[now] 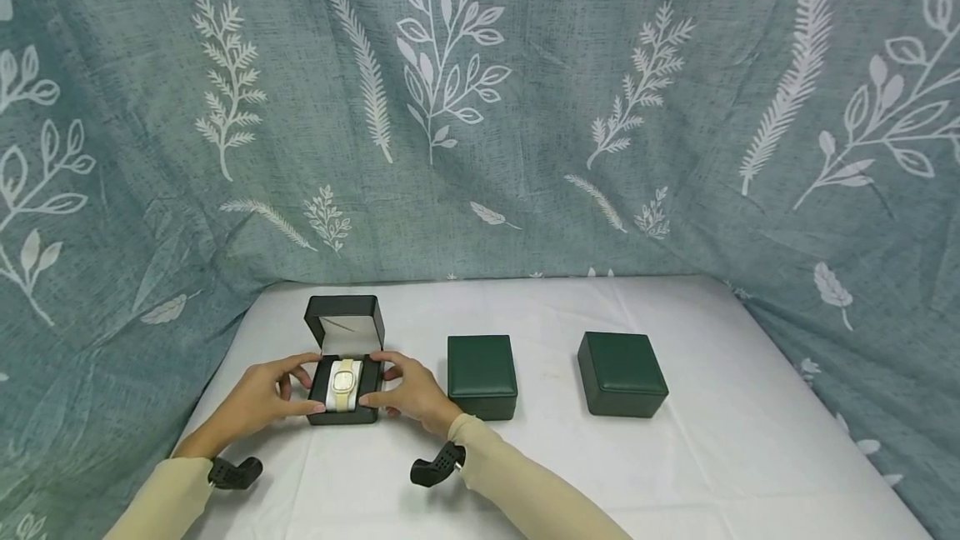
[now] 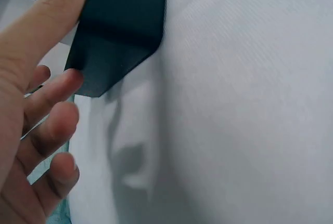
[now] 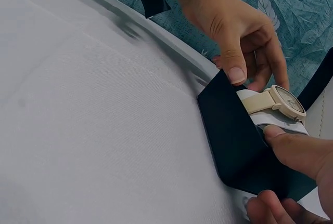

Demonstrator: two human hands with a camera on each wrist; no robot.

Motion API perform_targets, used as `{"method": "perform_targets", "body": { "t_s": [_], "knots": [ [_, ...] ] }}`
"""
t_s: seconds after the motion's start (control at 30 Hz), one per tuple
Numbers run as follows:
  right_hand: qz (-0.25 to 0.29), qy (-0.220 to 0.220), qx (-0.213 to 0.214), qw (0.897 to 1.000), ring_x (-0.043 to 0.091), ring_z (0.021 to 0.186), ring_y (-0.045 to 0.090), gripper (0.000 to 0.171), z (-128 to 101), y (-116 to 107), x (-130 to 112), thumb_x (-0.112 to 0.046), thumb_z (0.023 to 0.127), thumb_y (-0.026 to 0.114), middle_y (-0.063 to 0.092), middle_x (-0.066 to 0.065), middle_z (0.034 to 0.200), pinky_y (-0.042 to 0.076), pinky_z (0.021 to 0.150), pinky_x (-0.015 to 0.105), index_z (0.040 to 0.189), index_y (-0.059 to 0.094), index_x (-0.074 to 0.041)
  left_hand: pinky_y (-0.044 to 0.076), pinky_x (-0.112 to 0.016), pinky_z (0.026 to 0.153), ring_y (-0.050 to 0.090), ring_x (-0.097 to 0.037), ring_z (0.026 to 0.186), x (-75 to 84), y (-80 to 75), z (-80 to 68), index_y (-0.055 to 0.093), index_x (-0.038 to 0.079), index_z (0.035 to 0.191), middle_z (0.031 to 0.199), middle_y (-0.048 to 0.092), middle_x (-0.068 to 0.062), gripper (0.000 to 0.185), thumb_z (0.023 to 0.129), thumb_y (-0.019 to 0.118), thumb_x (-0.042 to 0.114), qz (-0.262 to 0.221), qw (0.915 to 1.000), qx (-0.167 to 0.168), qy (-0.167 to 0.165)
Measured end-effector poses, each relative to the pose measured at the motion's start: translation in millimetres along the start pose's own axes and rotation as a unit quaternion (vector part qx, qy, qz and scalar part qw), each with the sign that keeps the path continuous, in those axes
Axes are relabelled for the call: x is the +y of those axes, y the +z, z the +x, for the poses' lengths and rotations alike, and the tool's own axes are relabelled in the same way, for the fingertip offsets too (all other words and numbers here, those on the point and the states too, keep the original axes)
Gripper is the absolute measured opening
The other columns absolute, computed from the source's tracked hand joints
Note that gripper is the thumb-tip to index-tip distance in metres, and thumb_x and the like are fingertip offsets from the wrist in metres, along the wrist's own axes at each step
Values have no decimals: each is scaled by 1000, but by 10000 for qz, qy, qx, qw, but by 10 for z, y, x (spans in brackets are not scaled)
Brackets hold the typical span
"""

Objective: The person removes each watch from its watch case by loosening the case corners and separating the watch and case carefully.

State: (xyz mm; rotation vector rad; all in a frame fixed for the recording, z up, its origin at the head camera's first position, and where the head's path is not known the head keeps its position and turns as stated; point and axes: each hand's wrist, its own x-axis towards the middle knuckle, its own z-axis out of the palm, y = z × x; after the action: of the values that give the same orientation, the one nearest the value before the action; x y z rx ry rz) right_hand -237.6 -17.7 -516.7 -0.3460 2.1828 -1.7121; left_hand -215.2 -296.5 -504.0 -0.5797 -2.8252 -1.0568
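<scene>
A dark watch box (image 1: 345, 311) stands open at the left of the white table, lid upright. Inside, a cream-strapped watch (image 1: 346, 379) with a pale square dial sits on a white cushion. My left hand (image 1: 300, 386) holds the box's left side, thumb at the front corner. My right hand (image 1: 390, 380) holds the right side. In the right wrist view the right hand's (image 3: 291, 167) thumb presses the cushion edge beside the watch (image 3: 281, 102), and the left hand (image 3: 250, 68) grips the box (image 3: 234, 141) corner. The left wrist view shows the left hand (image 2: 47, 52) against the box (image 2: 119, 31).
Two closed dark green boxes (image 1: 482, 376) (image 1: 621, 373) stand to the right on the white table cover (image 1: 675, 465). A teal cloth with a white leaf print (image 1: 480, 107) hangs behind and drapes both sides. Black camera mounts (image 1: 438, 465) sit at my wrists.
</scene>
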Motion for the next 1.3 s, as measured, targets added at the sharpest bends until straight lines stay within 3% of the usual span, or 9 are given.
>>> {"method": "perform_targets", "body": {
  "t_s": [0.33,0.6,0.73,0.9,1.03,1.17,1.3],
  "knots": [
    [18,-7,-51,10000,15,74,61,71,7,-23,-21,-14,80,91,60,9,115,57,61,34,144,60,-21,44,-27,54,50,-7,64,64,-1,45,65,15,142,89,60,2,73,77,91,37,123,9996,-46,261],
    [30,74,-37,10000,16,72,62,71,-3,-18,-25,-14,80,91,60,10,117,57,62,34,144,60,-22,42,-26,54,45,-7,63,76,-28,107,60,16,147,86,55,4,77,82,84,50,414,9964,-733,96],
    [33,94,-38,9999,16,73,62,71,-15,-15,-28,-14,80,91,60,11,118,57,62,34,144,60,-22,42,-27,55,45,-7,62,89,-52,177,57,11,148,85,53,4,80,83,83,50,608,9923,-1069,165],
    [48,112,-54,9999,16,73,62,69,-30,-10,-36,-14,81,90,59,11,119,58,63,34,143,61,-22,42,-28,57,47,-10,66,124,-54,246,55,8,149,88,52,2,85,82,85,51,689,9888,-1323,8],
    [51,95,-52,9999,15,72,62,69,-36,-15,-38,-13,81,90,59,12,119,58,63,34,143,61,-22,40,-28,56,46,-11,67,166,-51,272,58,8,147,89,52,1,87,80,85,56,960,9868,-1307,17],
    [33,70,-36,10000,16,72,63,69,-34,-20,-35,-14,81,90,59,12,118,58,63,34,143,61,-22,38,-27,55,43,-10,66,186,-51,288,63,11,143,91,51,3,86,78,82,63,1402,9831,-1161,183],
    [9,51,-27,10000,16,69,63,68,-34,-17,-36,-14,81,90,60,10,116,57,61,34,143,61,-22,38,-27,56,42,-8,68,180,-51,301,67,11,139,100,53,2,82,77,83,63,1525,9823,-1015,395]
  ]
}}
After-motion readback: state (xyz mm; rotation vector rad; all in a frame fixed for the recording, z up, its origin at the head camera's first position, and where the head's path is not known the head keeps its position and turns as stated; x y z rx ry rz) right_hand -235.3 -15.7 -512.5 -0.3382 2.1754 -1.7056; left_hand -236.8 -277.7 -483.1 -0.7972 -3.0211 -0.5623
